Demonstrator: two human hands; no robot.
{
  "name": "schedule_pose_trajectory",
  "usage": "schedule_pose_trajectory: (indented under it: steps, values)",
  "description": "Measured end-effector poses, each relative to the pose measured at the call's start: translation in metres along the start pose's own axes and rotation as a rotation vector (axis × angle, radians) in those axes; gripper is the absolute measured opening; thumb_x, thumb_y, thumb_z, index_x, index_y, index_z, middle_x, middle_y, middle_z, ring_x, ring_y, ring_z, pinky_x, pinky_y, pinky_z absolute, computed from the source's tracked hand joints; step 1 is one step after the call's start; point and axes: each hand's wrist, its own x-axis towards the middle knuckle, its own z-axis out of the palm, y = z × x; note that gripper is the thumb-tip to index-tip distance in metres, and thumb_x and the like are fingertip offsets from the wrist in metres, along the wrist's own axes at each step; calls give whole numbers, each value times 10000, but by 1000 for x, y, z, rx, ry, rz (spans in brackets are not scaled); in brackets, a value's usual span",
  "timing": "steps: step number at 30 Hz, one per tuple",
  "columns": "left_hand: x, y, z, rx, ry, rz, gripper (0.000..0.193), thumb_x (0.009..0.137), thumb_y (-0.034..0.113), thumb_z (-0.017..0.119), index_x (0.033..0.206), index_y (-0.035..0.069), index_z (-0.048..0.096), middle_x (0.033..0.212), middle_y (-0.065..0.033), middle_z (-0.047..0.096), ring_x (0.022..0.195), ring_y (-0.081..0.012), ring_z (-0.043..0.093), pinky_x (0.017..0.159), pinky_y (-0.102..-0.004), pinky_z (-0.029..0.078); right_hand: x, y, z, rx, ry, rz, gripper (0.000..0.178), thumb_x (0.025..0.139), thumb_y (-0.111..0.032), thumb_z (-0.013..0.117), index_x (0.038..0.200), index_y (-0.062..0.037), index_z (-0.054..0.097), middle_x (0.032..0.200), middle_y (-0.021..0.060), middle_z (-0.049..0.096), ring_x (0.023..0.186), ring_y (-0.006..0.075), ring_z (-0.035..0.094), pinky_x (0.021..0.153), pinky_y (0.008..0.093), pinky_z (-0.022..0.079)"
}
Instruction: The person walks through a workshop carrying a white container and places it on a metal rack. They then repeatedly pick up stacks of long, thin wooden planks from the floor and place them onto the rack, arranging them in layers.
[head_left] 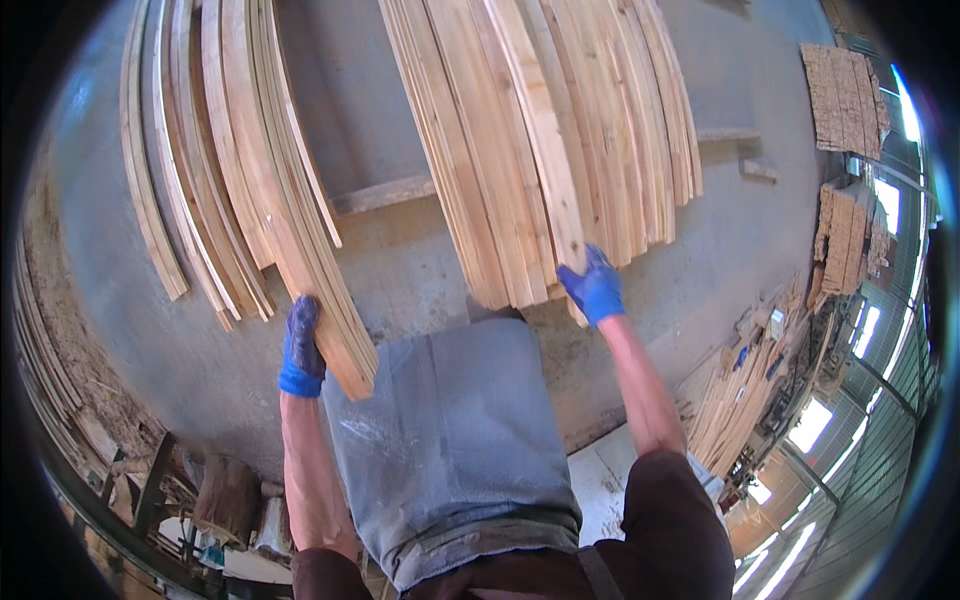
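Both my hands wear blue gloves. My left hand [303,345] is closed against the left side of a narrow stack of wooden strips [318,300], near its close end; some of its fingers are hidden by the wood. That stack sticks out toward me past the strips around it. My right hand [593,285] grips the near end of a long wooden board [545,130], thumb on one side and fingers on the other. The board lies on top of a wide group of boards [480,190] set side by side.
A grey metal-looking table [400,250] bears the wood. More loose strips [150,200] lie at the far left. A crosswise wooden piece [385,195] lies between the groups. A grey apron [450,420] covers my front. Stacked timber [845,100] and scattered slats [735,400] stand at the right.
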Motion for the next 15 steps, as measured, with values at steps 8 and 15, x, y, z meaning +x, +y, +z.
schedule_pose_trajectory:
  steps: [8,15]
  values:
    - [-6,15,25,-67,-73,-37,617,881,472,639,1255,-3,513,1076,-136,637,959,-256,644,849,-396,548,-20,23,-86,292,194,184,643,773,-331,737,1271,9,513,1161,262,608,1068,392,606,924,416,478]
    - [-12,12,31,-111,28,-44,602,831,457,713,1219,34,533,1045,-139,645,928,-268,651,811,-420,565,30,-61,-198,361,241,92,511,776,-202,742,1194,25,554,864,163,672,728,218,640,675,381,529]
